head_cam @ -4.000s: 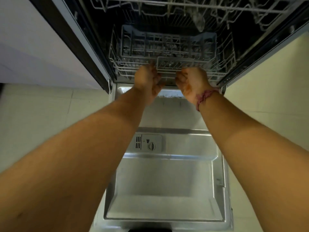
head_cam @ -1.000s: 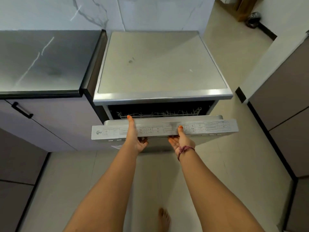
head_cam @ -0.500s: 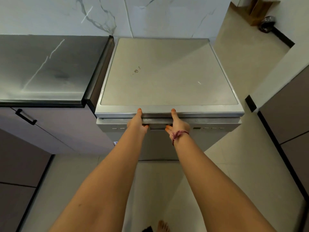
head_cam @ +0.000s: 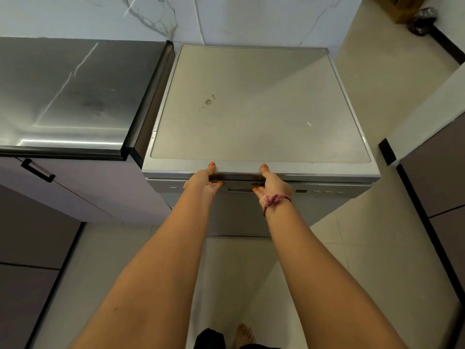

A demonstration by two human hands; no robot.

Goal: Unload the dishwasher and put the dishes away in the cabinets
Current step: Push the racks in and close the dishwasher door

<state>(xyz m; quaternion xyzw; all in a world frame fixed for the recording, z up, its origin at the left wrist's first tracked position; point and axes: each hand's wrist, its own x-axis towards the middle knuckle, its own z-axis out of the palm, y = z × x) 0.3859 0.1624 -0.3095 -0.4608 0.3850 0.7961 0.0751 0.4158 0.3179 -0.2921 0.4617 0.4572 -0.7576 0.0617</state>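
We see dishwasher door upright, closed. Left hand and right hand each clamp door's top edge, thumbs on dishwasher top.

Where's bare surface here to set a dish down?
The dishwasher top, between marble wall and front edge, is bare except small stains. The steel counter beside it is bare too. The front edge is crowded: left hand and right hand grip it.
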